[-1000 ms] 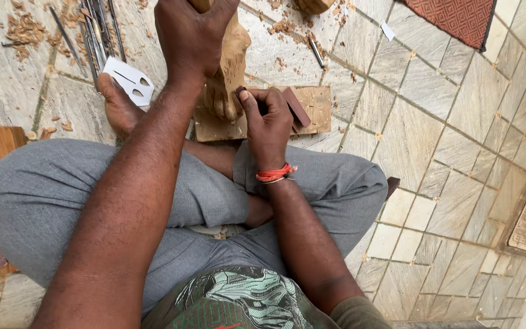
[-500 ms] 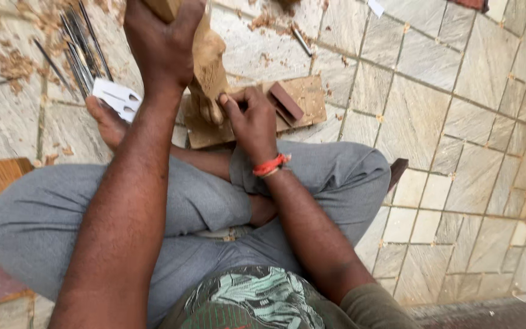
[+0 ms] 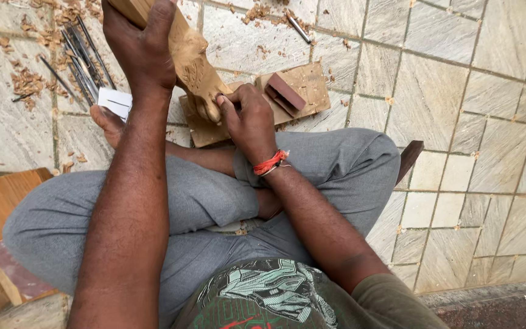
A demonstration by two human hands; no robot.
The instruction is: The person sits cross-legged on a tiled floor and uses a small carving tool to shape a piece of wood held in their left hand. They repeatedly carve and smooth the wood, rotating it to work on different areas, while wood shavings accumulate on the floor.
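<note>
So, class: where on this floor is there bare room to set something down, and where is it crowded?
Bare tiles lie right of the wooden board, beyond the knee. It is crowded upper left: metal tools and wood chips beside the left hand gripping the carving.

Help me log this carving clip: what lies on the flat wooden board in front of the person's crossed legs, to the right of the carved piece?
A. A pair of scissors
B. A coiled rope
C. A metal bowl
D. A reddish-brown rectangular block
D: a reddish-brown rectangular block lies on the flat wooden board, just right of the carved wooden piece that the left hand and right hand hold.
</note>
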